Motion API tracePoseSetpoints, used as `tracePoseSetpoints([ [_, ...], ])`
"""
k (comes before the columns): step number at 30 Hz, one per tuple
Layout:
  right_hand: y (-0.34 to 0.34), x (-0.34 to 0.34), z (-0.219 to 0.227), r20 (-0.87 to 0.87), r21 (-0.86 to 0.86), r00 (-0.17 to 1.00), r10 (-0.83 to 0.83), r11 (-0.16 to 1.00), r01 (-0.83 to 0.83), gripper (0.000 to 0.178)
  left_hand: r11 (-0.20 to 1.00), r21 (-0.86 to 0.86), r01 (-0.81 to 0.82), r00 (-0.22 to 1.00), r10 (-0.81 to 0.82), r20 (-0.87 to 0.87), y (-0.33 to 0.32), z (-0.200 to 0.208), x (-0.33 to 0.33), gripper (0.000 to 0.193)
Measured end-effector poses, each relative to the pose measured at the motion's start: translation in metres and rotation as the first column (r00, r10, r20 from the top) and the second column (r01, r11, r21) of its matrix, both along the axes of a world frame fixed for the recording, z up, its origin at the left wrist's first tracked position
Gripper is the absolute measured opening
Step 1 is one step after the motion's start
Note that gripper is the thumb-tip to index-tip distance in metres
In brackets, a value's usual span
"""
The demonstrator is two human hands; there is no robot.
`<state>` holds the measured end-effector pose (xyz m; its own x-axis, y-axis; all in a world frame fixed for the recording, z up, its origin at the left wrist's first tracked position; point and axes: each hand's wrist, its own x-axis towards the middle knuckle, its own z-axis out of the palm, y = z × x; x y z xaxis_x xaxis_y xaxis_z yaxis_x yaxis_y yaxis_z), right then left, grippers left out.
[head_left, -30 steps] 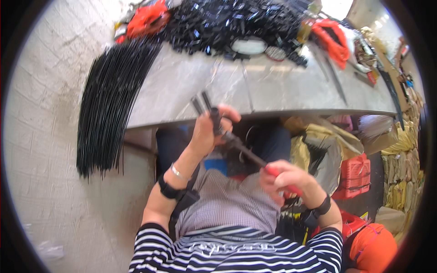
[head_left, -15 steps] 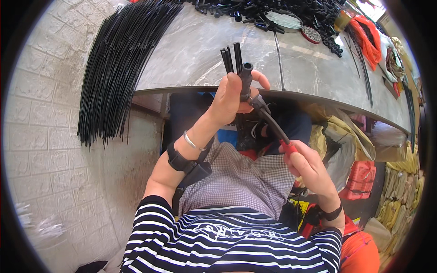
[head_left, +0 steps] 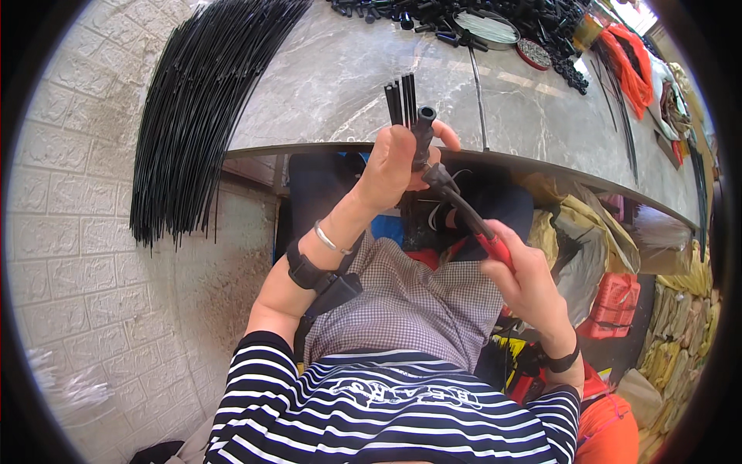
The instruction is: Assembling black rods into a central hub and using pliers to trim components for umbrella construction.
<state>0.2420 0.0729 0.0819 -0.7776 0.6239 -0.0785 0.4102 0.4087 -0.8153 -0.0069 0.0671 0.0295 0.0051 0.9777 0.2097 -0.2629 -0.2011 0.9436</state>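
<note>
In front of me, at the table's near edge, my left hand (head_left: 390, 166) is closed around a bundle of thin black rods (head_left: 401, 100) and a thicker black hollow tube (head_left: 424, 133). The rods stand up past my thumb, and the tube's round open end faces up. My right hand (head_left: 525, 274), lower and to the right, grips the red handle (head_left: 493, 246) of a dark-shafted, pliers-like hand tool (head_left: 464, 207). The tool's dark head meets the lower part of the tube beside my left fingers. My fingers hide the exact contact there.
A grey marble-patterned table (head_left: 348, 85) stretches ahead. At its left lies a large heap of long black rods (head_left: 205, 116), drooping over the edge. Short black tubes (head_left: 533, 19), a dish of white sticks (head_left: 487, 29) and a small red-rimmed dish (head_left: 533, 54) sit at the back.
My right hand has shifted on the red handle, with its thumb lower and the handle tilted slightly. The left hand keeps its hold; the rods and tube have moved slightly right in view.
</note>
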Motion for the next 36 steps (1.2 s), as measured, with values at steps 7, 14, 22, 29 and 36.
tracePoseSetpoints([
  [7, 0.011, 0.013, -0.016, -0.312, -0.868, 0.949, -0.048, 0.419, -0.265, 0.018, 1.000, 0.019, 0.000, 1.000, 0.000, 0.021, -0.003, -0.004, 0.002, 0.100],
  [14, 0.004, -0.003, -0.022, 0.015, 0.609, 0.991, -0.133, 0.787, 0.097, 0.042, 0.999, 0.000, -0.053, 0.998, 0.053, -0.023, -0.003, -0.001, 0.008, 0.096],
  [22, 0.000, 0.006, -0.010, -0.090, -0.543, 0.993, -0.083, 0.839, 0.021, 0.034, 0.998, -0.027, -0.061, 0.998, 0.062, 0.033, -0.006, 0.004, 0.003, 0.099],
  [29, 0.003, 0.006, -0.019, -0.364, -0.903, 0.922, -0.130, 0.294, -0.315, 0.019, 0.998, 0.001, -0.067, 0.998, 0.067, 0.022, -0.009, 0.002, 0.006, 0.099],
  [36, -0.011, -0.007, -0.024, -0.010, 0.385, 0.989, -0.148, 0.912, 0.141, 0.028, 0.991, -0.008, -0.135, 0.991, 0.135, -0.019, -0.012, 0.009, 0.015, 0.094],
])
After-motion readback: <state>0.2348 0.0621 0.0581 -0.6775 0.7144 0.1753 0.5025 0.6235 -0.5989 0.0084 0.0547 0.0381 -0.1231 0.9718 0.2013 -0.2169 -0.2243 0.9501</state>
